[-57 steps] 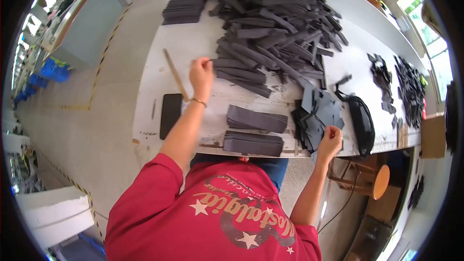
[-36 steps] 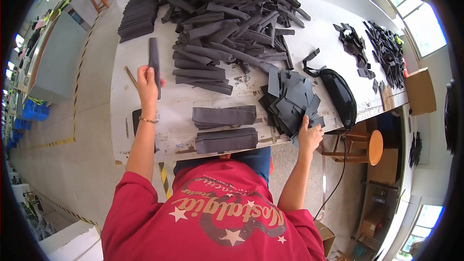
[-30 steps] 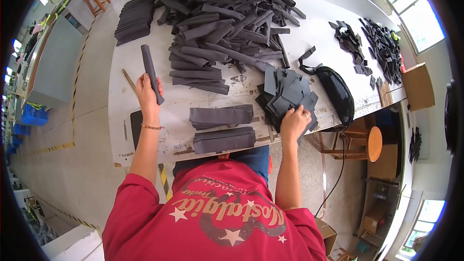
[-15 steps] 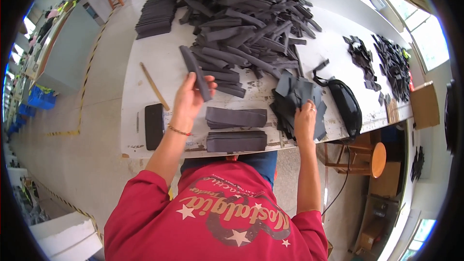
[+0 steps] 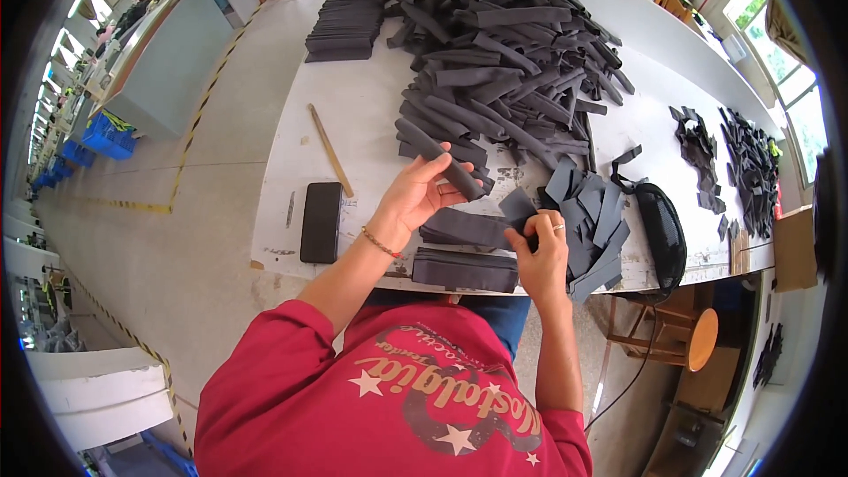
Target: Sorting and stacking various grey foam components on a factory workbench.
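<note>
Left hand (image 5: pixel 415 199) is closed around one long dark grey strip (image 5: pixel 439 159), held raised over the white table (image 5: pixel 353 115) — the strip runs diagonally up-left from the fingers, its lower end near the front of the big heap. A thin bracelet sits on that wrist.

Right hand (image 5: pixel 541 247) grips a small dark grey flat piece (image 5: pixel 518 208) between thumb and fingers; a ring shows on one finger. The two hands are near each other, above the front edge of the table; the strip's lower end and the small piece are just beside each other, contact cannot be told.

Under the hands: two neat stacks of dark strips (image 5: pixel 465 269) lying side by side at the near edge. To the right, a fanned pile of short flat pieces (image 5: pixel 592 230), and beyond it a black pouch (image 5: pixel 661 234) with a strap. Behind — a large loose heap of long grey strips (image 5: pixel 503 53) covering the middle of the table, with a tidy stack (image 5: pixel 346 25) at its far left corner.

Left of the hands: a black phone (image 5: pixel 321 222) lying flat, and a wooden stick (image 5: pixel 330 149) set diagonally.
</note>
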{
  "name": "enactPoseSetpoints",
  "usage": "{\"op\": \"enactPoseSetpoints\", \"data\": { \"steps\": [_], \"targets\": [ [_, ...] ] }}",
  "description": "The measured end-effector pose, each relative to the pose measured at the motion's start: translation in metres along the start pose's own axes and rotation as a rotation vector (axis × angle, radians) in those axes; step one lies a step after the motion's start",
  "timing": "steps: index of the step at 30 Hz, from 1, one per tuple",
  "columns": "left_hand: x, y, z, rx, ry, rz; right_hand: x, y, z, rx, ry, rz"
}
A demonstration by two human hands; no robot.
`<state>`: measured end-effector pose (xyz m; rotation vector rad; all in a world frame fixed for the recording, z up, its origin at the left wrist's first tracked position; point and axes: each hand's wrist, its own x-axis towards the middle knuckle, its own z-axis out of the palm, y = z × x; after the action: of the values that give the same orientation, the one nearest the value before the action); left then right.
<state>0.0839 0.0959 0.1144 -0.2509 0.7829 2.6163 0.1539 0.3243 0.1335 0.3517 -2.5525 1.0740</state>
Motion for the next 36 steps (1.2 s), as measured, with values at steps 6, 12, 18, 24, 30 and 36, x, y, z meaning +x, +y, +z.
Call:
{"op": "enactPoseSetpoints", "data": {
  "steps": [6,12,18,24,30,36],
  "targets": [
    [0.002,-0.013,-0.001,0.114,0.063,0.107,-0.006,-0.024,-0.003,0.409,-0.063,0.411],
    [0.015,-0.034,0.001,0.042,0.150,0.114,-0.019,-0.032,0.023,0.918,-0.256,0.499],
    [0.002,-0.040,0.017,0.080,0.125,0.038,-0.012,-0.023,0.043,1.066,-0.101,0.661],
    [0.002,-0.022,-0.001,-0.018,0.068,0.014,0.002,0.022,0.012,1.241,0.330,0.623],
    [0.001,-0.018,0.003,0.032,0.033,0.012,0.005,-0.022,-0.014,0.203,0.023,0.120],
    [0.000,-0.020,0.006,0.014,0.021,0.013,0.015,-0.027,-0.017,-0.049,0.012,-0.085]
  ]
}}
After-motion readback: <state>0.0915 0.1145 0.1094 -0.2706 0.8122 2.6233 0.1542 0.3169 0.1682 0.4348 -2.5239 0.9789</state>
